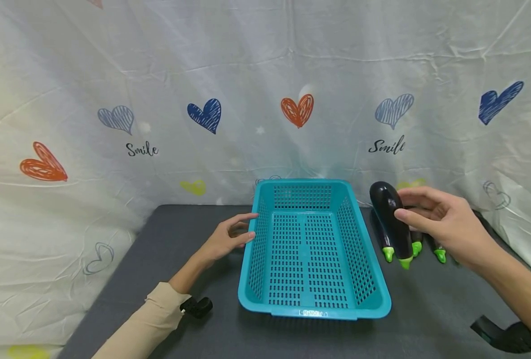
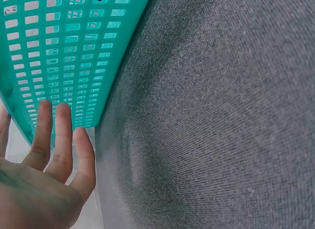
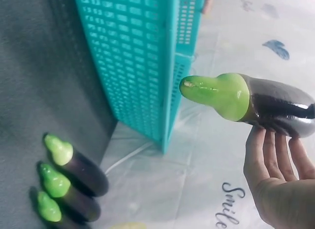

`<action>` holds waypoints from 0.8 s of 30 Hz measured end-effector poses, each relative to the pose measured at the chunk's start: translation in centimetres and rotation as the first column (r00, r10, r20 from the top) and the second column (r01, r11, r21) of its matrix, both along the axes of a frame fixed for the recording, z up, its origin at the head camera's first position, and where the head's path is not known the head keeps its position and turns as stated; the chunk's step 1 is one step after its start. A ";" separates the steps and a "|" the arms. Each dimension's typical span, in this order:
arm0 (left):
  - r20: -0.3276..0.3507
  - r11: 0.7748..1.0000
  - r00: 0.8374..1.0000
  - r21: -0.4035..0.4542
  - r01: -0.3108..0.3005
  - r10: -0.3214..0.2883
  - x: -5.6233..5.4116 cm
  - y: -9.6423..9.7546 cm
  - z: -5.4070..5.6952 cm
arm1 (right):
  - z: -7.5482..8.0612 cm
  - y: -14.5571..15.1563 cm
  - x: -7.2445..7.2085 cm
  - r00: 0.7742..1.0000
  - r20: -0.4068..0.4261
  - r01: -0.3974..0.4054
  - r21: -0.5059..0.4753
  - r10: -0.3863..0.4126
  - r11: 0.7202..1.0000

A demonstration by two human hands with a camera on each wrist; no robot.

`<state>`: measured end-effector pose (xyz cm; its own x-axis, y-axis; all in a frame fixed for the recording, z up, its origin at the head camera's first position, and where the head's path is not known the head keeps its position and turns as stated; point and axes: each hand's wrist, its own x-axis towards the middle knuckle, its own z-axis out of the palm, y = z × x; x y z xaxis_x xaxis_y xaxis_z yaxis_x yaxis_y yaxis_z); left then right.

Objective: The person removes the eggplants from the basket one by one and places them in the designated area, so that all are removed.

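Observation:
My right hand (image 1: 445,219) grips a dark, glossy eggplant (image 1: 389,219) with a green stem end, held up off the table to the right of the basket. In the right wrist view that eggplant (image 3: 280,103) lies across the fingers, its green tip toward the basket. A turquoise perforated plastic basket (image 1: 308,313) stands in the middle with nothing in it. My left hand (image 1: 225,238) is at the basket's left rim, fingers nearly straight; the left wrist view shows the fingers spread against its side wall. Several more eggplants (image 3: 81,172) lie side by side on the table.
The dark grey cloth-covered table (image 1: 211,319) runs under everything. Behind it hangs a pale curtain (image 1: 256,60) printed with hearts and the word Smile. In the head view, the lying eggplants are partly hidden behind the right hand and the held one.

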<state>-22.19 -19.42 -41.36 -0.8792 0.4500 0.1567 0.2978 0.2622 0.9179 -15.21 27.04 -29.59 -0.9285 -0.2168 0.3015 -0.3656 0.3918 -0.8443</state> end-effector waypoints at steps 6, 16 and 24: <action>0.000 1.000 1.000 0.005 0.006 -0.006 0.0 -0.1 0.0 | -0.7 0.7 -0.2 1.000 0.002 -0.021 -0.003 0.021 1.000; 0.000 1.000 1.000 0.014 0.012 -0.012 0.0 0.0 0.0 | -2.3 1.4 0.0 1.000 0.010 -0.017 0.022 0.017 1.000; 0.004 1.000 1.000 0.017 0.011 -0.011 0.0 0.0 -0.1 | -3.9 2.5 0.0 1.000 0.022 0.006 0.076 -0.007 0.997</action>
